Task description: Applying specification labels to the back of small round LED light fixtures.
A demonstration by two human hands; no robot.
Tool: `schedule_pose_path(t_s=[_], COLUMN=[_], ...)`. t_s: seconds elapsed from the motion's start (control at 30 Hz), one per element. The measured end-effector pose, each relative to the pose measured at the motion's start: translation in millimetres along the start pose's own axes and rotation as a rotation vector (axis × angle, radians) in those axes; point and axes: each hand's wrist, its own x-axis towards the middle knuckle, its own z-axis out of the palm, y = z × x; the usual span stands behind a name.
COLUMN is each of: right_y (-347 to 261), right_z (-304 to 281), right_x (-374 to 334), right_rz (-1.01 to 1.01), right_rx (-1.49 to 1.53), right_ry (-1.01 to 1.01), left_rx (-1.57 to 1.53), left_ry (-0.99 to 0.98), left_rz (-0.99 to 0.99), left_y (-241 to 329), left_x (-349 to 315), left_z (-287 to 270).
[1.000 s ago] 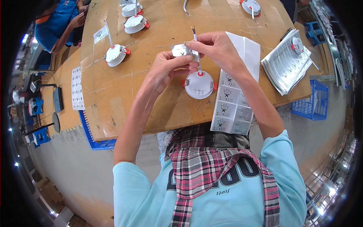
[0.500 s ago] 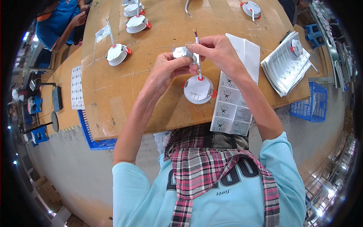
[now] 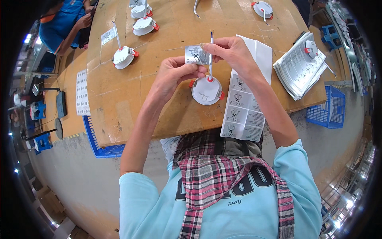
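Note:
A silvery printed label (image 3: 195,55) is stuck out like a flag from the white cable (image 3: 211,69) of a round white downlight (image 3: 206,93). My left hand (image 3: 173,75) pinches the label's lower edge with thumb and fingers. With thumb and fingertips, my right hand (image 3: 232,53) grips the cable at the label's upper right corner. Bare wire ends show above that grip. The downlight rests on the table below my hands, its red-tipped spring clips out at the sides. Beside it, under my right forearm, lies a sheet of labels (image 3: 237,98).
More downlights (image 3: 124,57) stand on the wooden table (image 3: 119,103), some with labelled cables. A stack of printed sheets (image 3: 294,73) at right carries another downlight (image 3: 311,49). Blue baskets (image 3: 334,107) sit below the table edges. A person in blue (image 3: 65,26) sits at far left.
The label has turned from crumpled-looking between my fingers to spread flat and facing up. The cable stands straighter, and the downlight has shifted slightly left and away from me.

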Motion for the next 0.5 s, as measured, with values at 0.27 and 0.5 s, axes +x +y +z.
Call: schedule_pose_path(t_s=[0.27,0.5], right_y=[1,6], right_z=[5,-12], right_x=[3,5], right_rz=[-0.025,-0.047], right_rx=[0.054,0.026], right_ry=[-0.022,0.145], left_rx=[-0.025,0.537], left_ry=[0.046,0.227], left_rz=[0.076,0.243], left_y=[-1,67], left_x=[10,61], left_z=[-8,-58])
